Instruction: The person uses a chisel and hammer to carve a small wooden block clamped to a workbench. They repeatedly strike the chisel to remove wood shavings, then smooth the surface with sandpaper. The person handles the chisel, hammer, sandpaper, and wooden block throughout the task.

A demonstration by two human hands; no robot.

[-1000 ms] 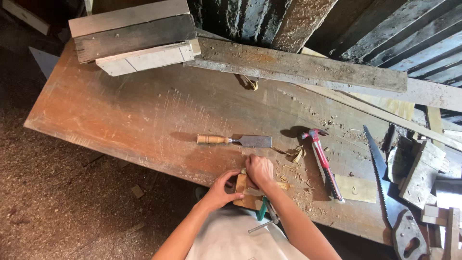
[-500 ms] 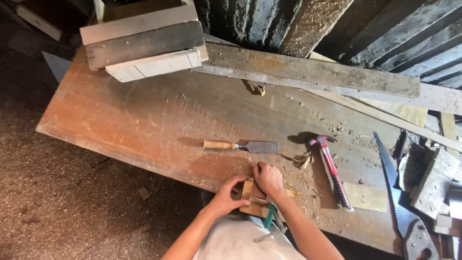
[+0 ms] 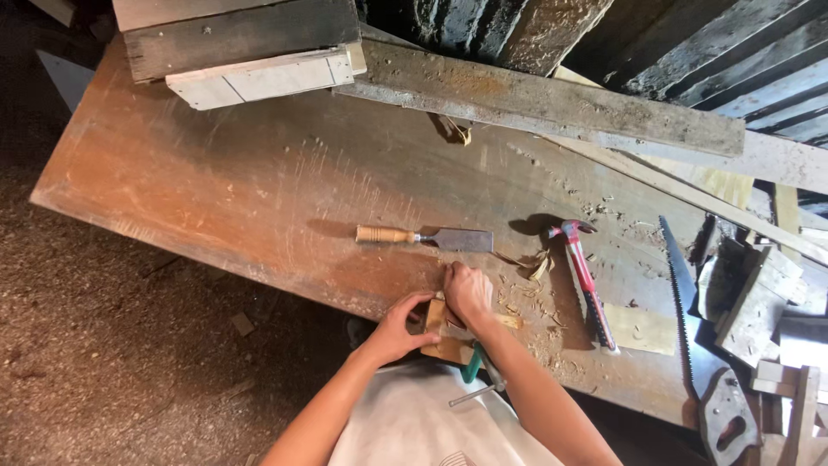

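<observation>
Two bare hands work at the near edge of a worn brown workbench (image 3: 216, 190). The left hand (image 3: 398, 330) and the right hand (image 3: 467, 292) both close their fingers around a small wooden block (image 3: 435, 321), which sits at the bench edge just above a green-handled clamp (image 3: 473, 367). Just beyond the hands lies a wood-handled chisel (image 3: 423, 237), its blade pointing right. To the right lie a red claw hammer (image 3: 586, 280) amid wood shavings (image 3: 526, 298), and farther right a handsaw (image 3: 699, 345) with its handle near. A long grey plank (image 3: 552, 103) crosses the far side, and stacked boards (image 3: 241, 47) rest at the far left corner.
</observation>
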